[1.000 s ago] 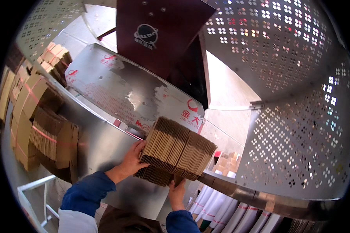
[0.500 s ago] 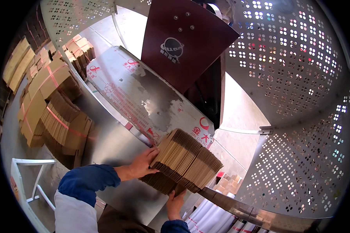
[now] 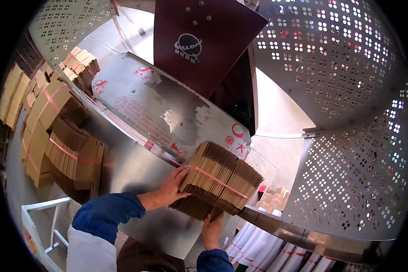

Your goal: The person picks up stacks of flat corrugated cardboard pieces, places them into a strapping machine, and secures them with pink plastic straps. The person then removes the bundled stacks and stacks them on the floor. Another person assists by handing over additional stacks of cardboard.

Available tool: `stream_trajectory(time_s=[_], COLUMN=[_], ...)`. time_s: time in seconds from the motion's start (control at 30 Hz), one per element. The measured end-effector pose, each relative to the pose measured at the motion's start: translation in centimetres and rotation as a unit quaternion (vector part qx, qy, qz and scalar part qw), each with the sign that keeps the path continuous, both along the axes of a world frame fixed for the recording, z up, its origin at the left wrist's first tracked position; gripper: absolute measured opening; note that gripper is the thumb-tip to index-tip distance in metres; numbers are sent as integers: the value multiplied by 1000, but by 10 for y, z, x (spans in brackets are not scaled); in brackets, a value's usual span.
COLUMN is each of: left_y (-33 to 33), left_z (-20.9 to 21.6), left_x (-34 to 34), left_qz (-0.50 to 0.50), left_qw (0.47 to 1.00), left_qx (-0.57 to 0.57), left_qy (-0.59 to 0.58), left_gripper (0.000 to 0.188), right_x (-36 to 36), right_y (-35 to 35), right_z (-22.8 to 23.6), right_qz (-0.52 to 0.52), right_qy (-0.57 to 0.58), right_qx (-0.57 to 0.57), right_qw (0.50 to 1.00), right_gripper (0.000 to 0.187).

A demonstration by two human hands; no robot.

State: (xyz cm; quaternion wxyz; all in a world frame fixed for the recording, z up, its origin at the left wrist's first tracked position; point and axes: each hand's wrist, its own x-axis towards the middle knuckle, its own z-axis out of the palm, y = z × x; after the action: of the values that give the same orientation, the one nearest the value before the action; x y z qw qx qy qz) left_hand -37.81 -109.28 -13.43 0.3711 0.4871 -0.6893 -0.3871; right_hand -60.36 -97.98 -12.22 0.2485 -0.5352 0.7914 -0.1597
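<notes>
A stack of folded brown cardboard blanks rests at the near right end of the metal work surface, with many edges facing up. Across its top lies a pink strap. My left hand grips the stack's left end, fingers on the upper side and thumb on the near side. Lower down, my right hand holds the near underside by a flap, its thumb and fingers closed on the cardboard. The fingers' far tips are partly hidden by the stack.
A dark red panel rises behind the film-covered plate. Curved perforated metal guards enclose the right. Strapped cardboard bundles stand on the left, near a white metal frame. White rolls lie at lower right.
A pink strap now runs across the top of the cardboard stack, where none showed before. Both hands keep their hold. The whole view has shifted slightly.
</notes>
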Motion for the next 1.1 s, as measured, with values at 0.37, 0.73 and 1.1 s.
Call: stream_trajectory(time_s=[0.37, 0.73, 1.1], left_y=[-4, -11, -19], left_z=[-2, 1, -4], left_x=[4, 6, 7], left_qz=[-12, -37, -54], left_qw=[1000, 998, 999], left_qx=[5, -34, 2], left_qy=[15, -32, 0], left_gripper=[95, 94, 94], right_x=[-1, -5, -5], right_y=[-5, 1, 5], right_z=[9, 3, -8], right_qz=[5, -8, 0], right_qy=[-36, -37, -31], right_qx=[-4, 31, -11], right_qw=[999, 999, 999], right_gripper=[67, 69, 70])
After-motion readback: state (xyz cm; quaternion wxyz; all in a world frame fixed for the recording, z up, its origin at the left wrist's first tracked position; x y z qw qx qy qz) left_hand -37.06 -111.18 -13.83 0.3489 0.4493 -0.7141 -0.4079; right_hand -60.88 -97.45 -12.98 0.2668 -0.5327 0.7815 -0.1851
